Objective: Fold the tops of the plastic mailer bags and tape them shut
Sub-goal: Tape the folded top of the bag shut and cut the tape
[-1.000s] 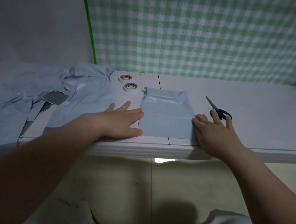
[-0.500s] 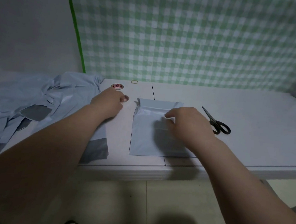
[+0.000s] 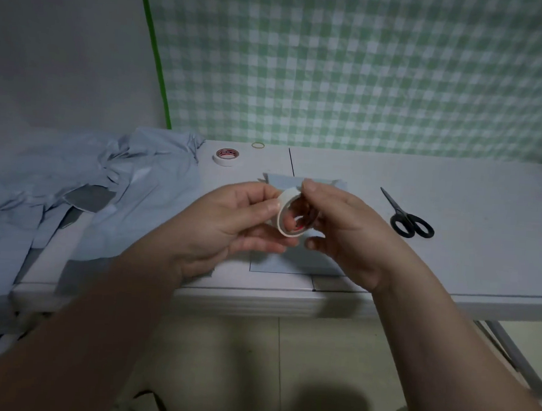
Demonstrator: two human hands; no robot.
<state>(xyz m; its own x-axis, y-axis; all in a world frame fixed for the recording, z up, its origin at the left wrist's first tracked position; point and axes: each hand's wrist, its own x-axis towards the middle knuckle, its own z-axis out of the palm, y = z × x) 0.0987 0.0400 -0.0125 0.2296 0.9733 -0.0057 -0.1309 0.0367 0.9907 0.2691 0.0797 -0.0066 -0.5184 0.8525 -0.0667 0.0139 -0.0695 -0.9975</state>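
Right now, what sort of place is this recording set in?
Likely a makeshift packing station: a white table against a green checked cloth, a heap of pale mailer bags, scissors, and a tape roll held by the left hand and right hand.

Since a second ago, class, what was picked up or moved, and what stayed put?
The left hand took the nearer tape roll off the table and raised it; the right hand left the bag and now grips that roll too. The other roll, scissors, rubber band, pile of bags and the flat bag stayed put.
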